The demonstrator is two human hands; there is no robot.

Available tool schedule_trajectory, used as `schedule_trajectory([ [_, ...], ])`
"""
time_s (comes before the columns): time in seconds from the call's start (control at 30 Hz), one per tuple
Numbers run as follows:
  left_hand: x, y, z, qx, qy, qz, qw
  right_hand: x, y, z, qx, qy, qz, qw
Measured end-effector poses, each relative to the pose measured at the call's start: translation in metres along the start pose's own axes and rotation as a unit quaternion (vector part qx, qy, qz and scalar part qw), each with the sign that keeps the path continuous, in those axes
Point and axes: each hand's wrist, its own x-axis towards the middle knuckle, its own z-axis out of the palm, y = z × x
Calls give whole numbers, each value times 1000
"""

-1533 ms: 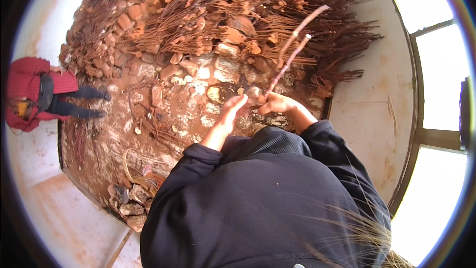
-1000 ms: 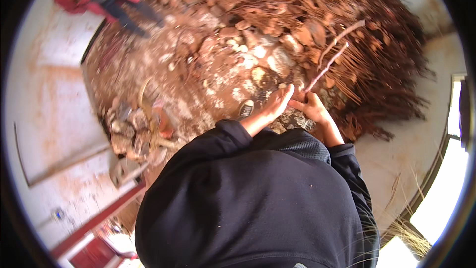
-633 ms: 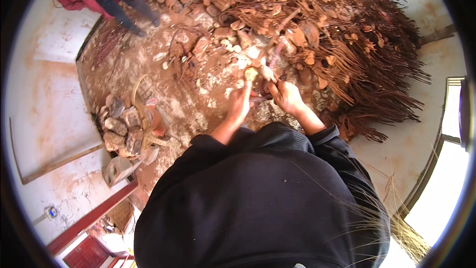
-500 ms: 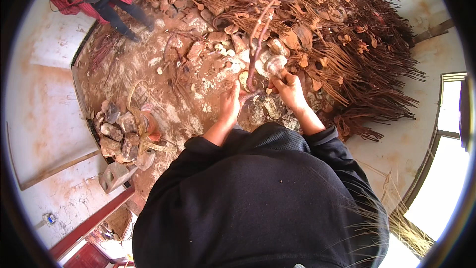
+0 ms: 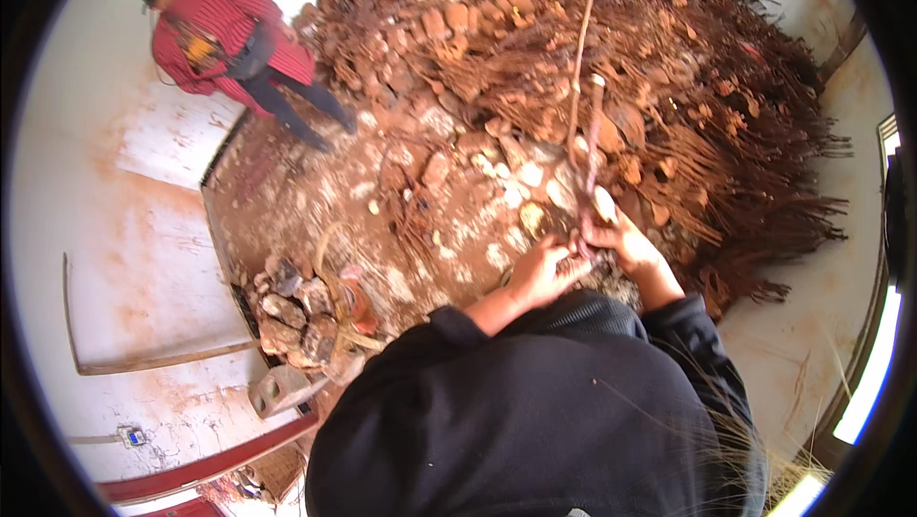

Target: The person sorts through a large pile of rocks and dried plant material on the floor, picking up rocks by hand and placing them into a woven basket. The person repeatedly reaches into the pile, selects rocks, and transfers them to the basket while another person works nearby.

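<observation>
The forked branch (image 5: 592,149) is held right of the frame's centre, prongs pointing up. It could be tipped, since only its lower end is gripped, or its prongs snagged if swung into the twig pile (image 5: 735,149) at upper right. That end is pinched by the right hand (image 5: 623,238); the left hand (image 5: 543,274) is curled against it, its grip unclear. The forearms are angled inward.

Glare blows out the window (image 5: 867,374) at right, and fisheye distortion bows the red beam (image 5: 212,463).
</observation>
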Motion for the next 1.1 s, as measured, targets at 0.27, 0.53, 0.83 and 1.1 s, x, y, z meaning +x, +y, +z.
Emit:
schedule_trajectory([
  [0.27,-17,21,-44,-64,-274,5,960,-29,0,-5,132,68,-70,986],
  [0.53,9,54,-55,148,-442,-17,885,-36,-4,-24,159,68,-140,975],
  [0.83,-12,32,-3,27,-290,158,944,-65,10,-52,79,115,-120,983],
  [1.1,13,66,59,-70,-462,200,861,-217,70,-77,-97,358,-75,926],
])
